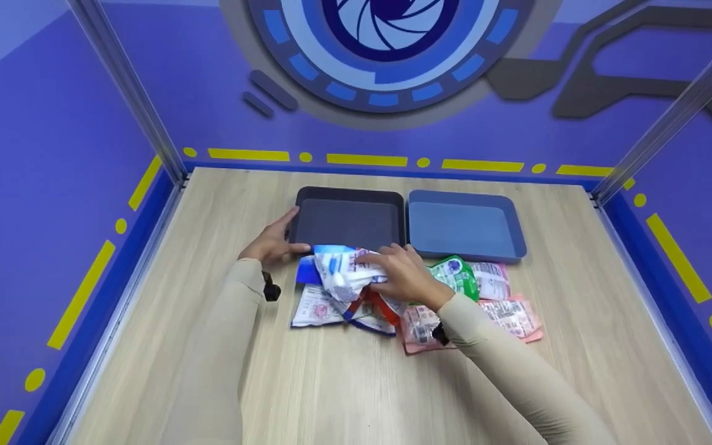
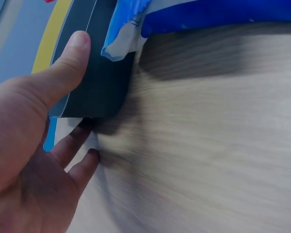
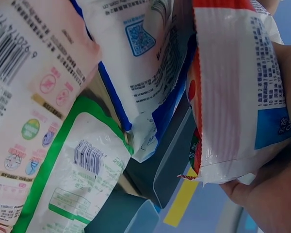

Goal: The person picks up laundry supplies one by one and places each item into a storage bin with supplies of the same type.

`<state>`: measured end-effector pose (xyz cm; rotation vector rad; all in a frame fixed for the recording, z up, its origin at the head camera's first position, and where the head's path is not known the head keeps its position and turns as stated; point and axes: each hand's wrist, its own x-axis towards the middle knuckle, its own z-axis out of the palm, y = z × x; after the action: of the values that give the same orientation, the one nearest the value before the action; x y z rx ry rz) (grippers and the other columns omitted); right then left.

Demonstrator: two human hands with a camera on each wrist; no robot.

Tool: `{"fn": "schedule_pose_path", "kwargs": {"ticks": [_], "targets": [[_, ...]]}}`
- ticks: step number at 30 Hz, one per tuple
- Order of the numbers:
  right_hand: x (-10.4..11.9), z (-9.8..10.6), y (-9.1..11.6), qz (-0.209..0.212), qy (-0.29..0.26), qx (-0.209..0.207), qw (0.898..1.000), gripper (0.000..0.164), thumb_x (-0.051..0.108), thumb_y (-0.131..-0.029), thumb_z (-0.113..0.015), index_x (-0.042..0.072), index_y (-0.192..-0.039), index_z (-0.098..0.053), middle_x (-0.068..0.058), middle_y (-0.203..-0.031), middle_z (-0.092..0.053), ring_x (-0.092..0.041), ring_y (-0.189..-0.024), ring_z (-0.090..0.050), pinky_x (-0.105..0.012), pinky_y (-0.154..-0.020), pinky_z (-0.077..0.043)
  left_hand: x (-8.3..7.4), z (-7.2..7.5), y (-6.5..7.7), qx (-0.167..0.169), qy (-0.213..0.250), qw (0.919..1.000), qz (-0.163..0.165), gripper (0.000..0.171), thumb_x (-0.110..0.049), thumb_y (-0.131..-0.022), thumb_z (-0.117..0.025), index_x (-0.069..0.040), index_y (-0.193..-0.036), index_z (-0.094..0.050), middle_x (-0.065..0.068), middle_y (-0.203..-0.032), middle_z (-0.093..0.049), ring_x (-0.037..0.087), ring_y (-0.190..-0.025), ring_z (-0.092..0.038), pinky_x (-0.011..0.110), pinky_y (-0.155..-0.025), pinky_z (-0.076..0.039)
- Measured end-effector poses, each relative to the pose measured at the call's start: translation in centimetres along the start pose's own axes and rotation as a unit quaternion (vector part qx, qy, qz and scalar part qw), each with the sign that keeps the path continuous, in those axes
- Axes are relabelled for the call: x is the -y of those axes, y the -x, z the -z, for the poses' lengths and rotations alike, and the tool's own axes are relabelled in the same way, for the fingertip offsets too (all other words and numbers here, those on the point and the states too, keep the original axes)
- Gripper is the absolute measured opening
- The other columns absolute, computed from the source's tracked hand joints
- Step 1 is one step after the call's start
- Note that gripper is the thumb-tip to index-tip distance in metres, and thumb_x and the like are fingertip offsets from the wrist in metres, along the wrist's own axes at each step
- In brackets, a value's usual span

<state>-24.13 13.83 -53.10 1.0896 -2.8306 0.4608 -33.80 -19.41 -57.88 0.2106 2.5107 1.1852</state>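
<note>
My left hand rests at the near left corner of a dark grey tray. Its thumb lies along the tray's front wall and its fingers spread at the side. In my right hand is a white plastic packet with blue and red parts, gripped just in front of that tray. Under and around it lie blue-edged white packets, partly hidden by the hand and the held packet. A green-edged pouch and several pink pouches are beside my right wrist.
A blue-grey tray stands directly right of the dark one, with nothing visible in it. Purple panels with metal corner posts enclose the wooden table at the back and sides.
</note>
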Motion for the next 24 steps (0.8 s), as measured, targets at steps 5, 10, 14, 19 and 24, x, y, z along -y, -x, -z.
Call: {"fn": "schedule_pose_path", "kwargs": {"ticks": [5,10,14,19,24], "targets": [[0.0,0.5,0.0,-0.009,-0.001,0.000,1.000,0.050,0.030,-0.086,-0.081,0.031,-0.134,-0.068,-0.002,-0.114,-0.072,-0.025,-0.101,-0.060,-0.043,-0.083,-0.045,0.3,0.0,-0.3,0.002,-0.008,0.9999,-0.015,0.110,-0.035,-0.088,-0.083,-0.024,-0.167,-0.008,0.007,-0.173,-0.006,0.031,-0.157,-0.011,0.049,-0.126,-0.017],[-0.3,0.7,0.0,-0.004,-0.008,-0.017,1.000,0.045,0.030,-0.087,-0.080,0.030,-0.131,-0.071,0.000,-0.114,-0.073,-0.025,-0.101,-0.061,-0.045,-0.082,-0.046,0.1,0.0,-0.2,0.004,-0.007,0.9999,-0.008,0.109,-0.035,-0.088,-0.082,-0.025,-0.167,-0.007,0.009,-0.173,-0.007,0.032,-0.157,-0.012,0.049,-0.126,-0.018],[-0.5,0.8,-0.1,0.010,0.000,-0.032,0.999,0.043,0.029,-0.087,-0.081,0.028,-0.129,-0.072,0.001,-0.110,-0.073,-0.023,-0.094,-0.061,-0.043,-0.076,-0.044,0.0,0.0,-0.1,0.006,0.012,0.9999,-0.001,0.109,-0.030,-0.089,-0.082,-0.026,-0.167,-0.007,0.011,-0.172,-0.011,0.033,-0.156,-0.017,0.049,-0.124,-0.022],[-0.7,1.0,-0.2,0.013,0.001,-0.037,0.999,0.044,0.029,-0.087,-0.080,0.028,-0.130,-0.072,0.002,-0.107,-0.073,-0.022,-0.091,-0.059,-0.039,-0.072,-0.039,0.0,0.1,0.0,0.004,0.010,0.9999,-0.004,0.108,-0.029,-0.090,-0.082,-0.026,-0.167,-0.007,0.012,-0.172,-0.012,0.034,-0.156,-0.017,0.051,-0.124,-0.022],[-0.7,1.3,-0.2,-0.001,-0.007,-0.030,1.000,0.043,0.029,-0.089,-0.079,0.028,-0.131,-0.071,0.001,-0.112,-0.073,-0.023,-0.099,-0.061,-0.045,-0.082,-0.046,-0.2,0.0,0.1,0.004,0.007,1.0000,-0.002,0.108,-0.030,-0.090,-0.082,-0.027,-0.167,-0.007,0.010,-0.172,-0.011,0.033,-0.156,-0.015,0.050,-0.125,-0.021]]}}
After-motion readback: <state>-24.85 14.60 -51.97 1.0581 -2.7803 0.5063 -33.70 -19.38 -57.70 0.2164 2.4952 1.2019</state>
